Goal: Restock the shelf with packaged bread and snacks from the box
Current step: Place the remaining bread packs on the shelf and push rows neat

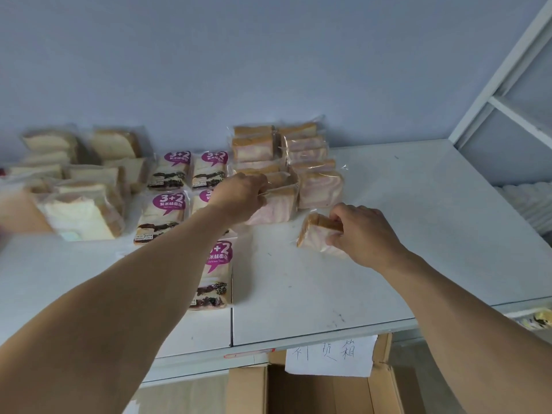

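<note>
On the white shelf top, my left hand grips a clear-wrapped pink-swirl bread pack at the front of the stacked swirl-bread group. My right hand pinches another swirl bread pack, lying tilted on the shelf just right of the first. Purple-labelled "3+2" bread packs lie in rows left of centre, one partly under my left forearm. The cardboard box with a paper label sits below the shelf edge.
Plain white toast packs are piled at the far left. A white rack frame rises at the right with white items behind the shelf. Bare shelf surface lies to the right of my right hand.
</note>
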